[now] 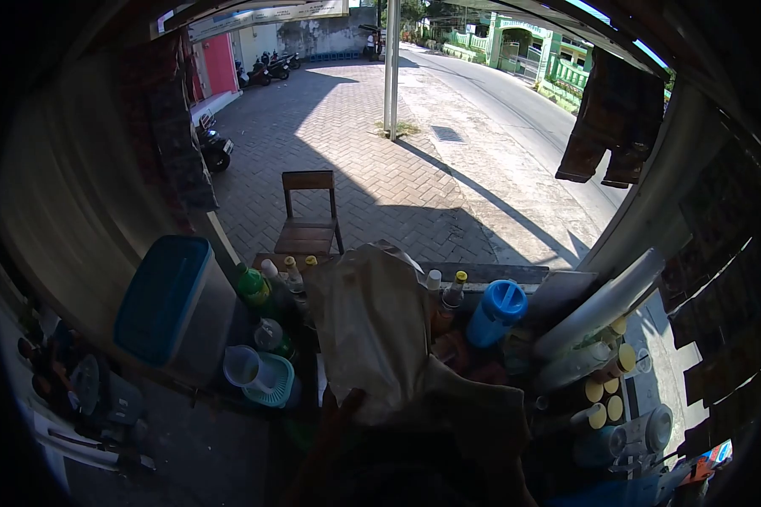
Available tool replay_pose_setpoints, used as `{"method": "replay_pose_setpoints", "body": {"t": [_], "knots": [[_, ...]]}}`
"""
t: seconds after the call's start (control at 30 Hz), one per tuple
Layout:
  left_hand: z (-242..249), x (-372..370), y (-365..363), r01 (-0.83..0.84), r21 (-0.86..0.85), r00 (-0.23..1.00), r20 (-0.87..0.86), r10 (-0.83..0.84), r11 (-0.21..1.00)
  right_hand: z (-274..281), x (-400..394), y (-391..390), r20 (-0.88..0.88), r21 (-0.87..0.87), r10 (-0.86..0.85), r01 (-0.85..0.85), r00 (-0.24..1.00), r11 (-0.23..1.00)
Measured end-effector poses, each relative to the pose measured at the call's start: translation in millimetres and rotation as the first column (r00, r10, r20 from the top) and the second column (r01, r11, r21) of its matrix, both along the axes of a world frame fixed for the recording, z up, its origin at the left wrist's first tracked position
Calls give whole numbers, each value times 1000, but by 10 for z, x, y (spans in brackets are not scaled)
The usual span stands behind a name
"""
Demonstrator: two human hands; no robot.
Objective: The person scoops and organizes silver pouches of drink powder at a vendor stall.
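A large pale brown bag or sheet [368, 313] stands upright at the middle of the counter, its surface creased. My left hand [342, 414] is at its lower left edge, dark in shadow, with fingers against the material. I do not see my right hand; the dark area to the right of the bag hides what is there. Bottles with yellow and white caps stand behind the bag on both sides, and a blue lidded jug [497, 313] is to its right.
At the left are a clear bin with a blue lid [162, 300], a green bottle [252, 286] and a teal basket [279, 384]. Yellow-lidded jars [626, 357] stand at the right. Beyond the counter is a wooden chair [308, 232]; clothes [613, 118] hang at the upper right.
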State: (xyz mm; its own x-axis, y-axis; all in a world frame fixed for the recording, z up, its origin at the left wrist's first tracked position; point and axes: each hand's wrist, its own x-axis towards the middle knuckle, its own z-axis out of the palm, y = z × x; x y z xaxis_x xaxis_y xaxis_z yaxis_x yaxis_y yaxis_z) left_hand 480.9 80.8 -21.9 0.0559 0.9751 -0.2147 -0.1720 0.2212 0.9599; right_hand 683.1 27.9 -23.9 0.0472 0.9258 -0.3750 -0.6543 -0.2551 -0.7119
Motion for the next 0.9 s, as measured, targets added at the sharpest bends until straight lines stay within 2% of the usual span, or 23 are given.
{"method": "replay_pose_setpoints", "body": {"t": [0.07,0.13,0.17,0.2,0.27,0.3,0.33,0.4,0.5,0.63,0.7,0.73,0.8,0.83,0.9], "knots": [[21,-8,-66,21,55,1000,1,-21,998,-7,13,52,-22,12,-3,3,1000,1000],[75,23,-95,-22,58,992,126,15,998,21,28,200,-46,54,-7,9,999,998],[-10,-21,-87,14,123,1000,20,-16,992,40,34,280,-58,77,-6,11,998,997],[-25,-30,-101,9,141,1000,19,-11,990,46,33,340,-70,92,-3,9,998,996],[51,-54,-136,131,305,964,-262,-49,943,47,13,441,-101,116,-1,13,995,993],[184,-60,-168,189,191,950,-285,-130,963,35,8,463,-116,120,-1,15,993,993],[232,-73,-182,188,195,949,-288,-127,963,20,4,474,-130,121,-1,17,992,992],[287,-113,-184,225,-45,973,-49,-228,973,-10,-3,492,-157,124,0,20,988,992],[236,-208,-210,245,-29,965,-87,-247,969,-61,-19,518,-201,127,-8,34,980,991],[455,-203,-261,225,-74,967,-105,-232,972,-151,-49,523,-251,120,-7,39,968,992],[603,-209,-307,353,-162,920,-116,-374,921,-211,-159,566,-271,107,64,-36,960,994],[573,-211,-359,310,-168,936,-116,-331,936,-251,-240,579,-285,98,104,-80,953,992],[454,-179,-399,510,-199,854,-4,-521,837,-349,-408,556,-324,76,160,-143,933,987],[385,-134,-392,489,-203,866,-6,-500,849,-386,-451,556,-338,69,178,-164,924,984],[285,-61,-413,339,-31,941,3,-339,940,-487,-550,504,-375,49,198,-194,906,980]]}}
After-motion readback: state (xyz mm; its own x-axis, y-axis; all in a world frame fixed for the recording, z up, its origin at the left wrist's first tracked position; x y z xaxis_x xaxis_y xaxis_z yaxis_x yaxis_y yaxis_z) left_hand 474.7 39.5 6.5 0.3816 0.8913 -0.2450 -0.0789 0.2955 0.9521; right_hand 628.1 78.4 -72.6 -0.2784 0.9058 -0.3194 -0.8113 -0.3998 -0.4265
